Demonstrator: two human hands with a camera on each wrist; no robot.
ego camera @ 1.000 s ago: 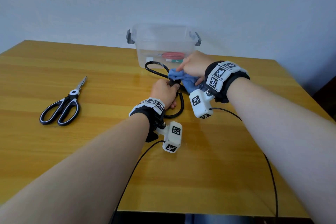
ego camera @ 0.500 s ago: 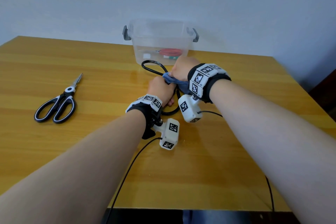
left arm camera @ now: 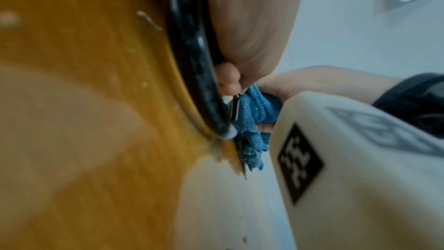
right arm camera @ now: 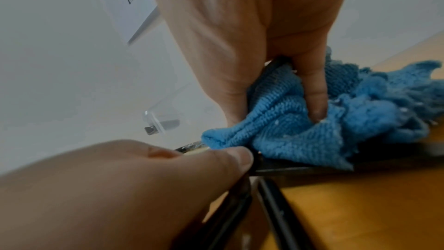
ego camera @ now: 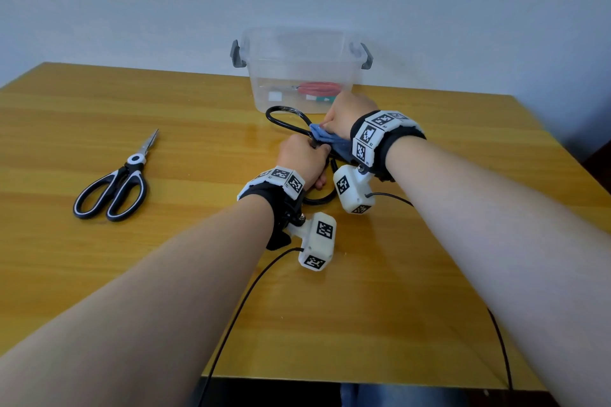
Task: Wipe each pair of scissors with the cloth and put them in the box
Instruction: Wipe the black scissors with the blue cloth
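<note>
My left hand [ego camera: 302, 158] grips a pair of black-handled scissors [ego camera: 281, 119] near the pivot, low over the table, one handle loop sticking out towards the box. My right hand [ego camera: 347, 112] pinches a blue cloth [ego camera: 325, 139] round the blades, right beside the left thumb. In the right wrist view the cloth [right arm camera: 300, 126] is bunched over the dark blade [right arm camera: 300, 169]; the left wrist view shows a blade tip [left arm camera: 242, 166] poking out under the cloth [left arm camera: 254, 109]. A clear plastic box [ego camera: 264, 76] stands just behind, with red-handled scissors [ego camera: 319, 87] inside.
A second pair of scissors [ego camera: 119, 185], black and white handled, lies shut on the wooden table [ego camera: 363, 307] to the left, tips pointing away. Grey clips sit on the box's ends. Cables run from both wrist cameras over the table's front edge. A pale wall stands behind the box.
My right hand has slid the cloth along the blades towards my left hand and now sits against it. The left hand keeps its hold on the scissors.
</note>
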